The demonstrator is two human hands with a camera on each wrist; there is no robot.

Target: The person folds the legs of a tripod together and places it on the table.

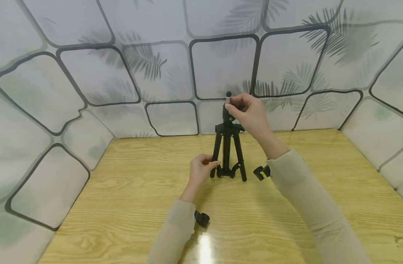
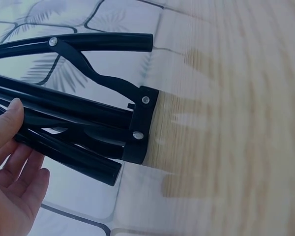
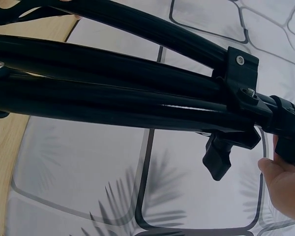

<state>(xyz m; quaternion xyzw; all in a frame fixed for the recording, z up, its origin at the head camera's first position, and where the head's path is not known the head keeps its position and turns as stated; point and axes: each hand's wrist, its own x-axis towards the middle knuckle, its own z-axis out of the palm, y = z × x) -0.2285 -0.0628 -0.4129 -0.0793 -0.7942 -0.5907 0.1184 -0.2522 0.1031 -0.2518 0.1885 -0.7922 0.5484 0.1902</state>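
Observation:
A small black tripod [image 1: 226,148] stands upright on the wooden table, its legs only slightly spread. Low on its left leg [image 2: 88,161], my left hand [image 1: 198,170] pinches the tube, thumb on one side and fingers on the other. At the top, thumb and fingers of my right hand [image 1: 252,114] pinch a short silver piece [image 1: 228,99] just under the black tip [image 1: 229,94]. The right wrist view shows a side knob [image 3: 217,158] below the leg joints, with the right hand [image 3: 286,189] partly out of frame beside the head.
The light wooden table [image 1: 128,190] reaches back to a wall covering [image 1: 168,77] patterned with dark outlines and leaves, which also wraps both sides. A black wrist camera [image 1: 202,219] sits on the left sleeve, and another camera [image 1: 262,172] on the right.

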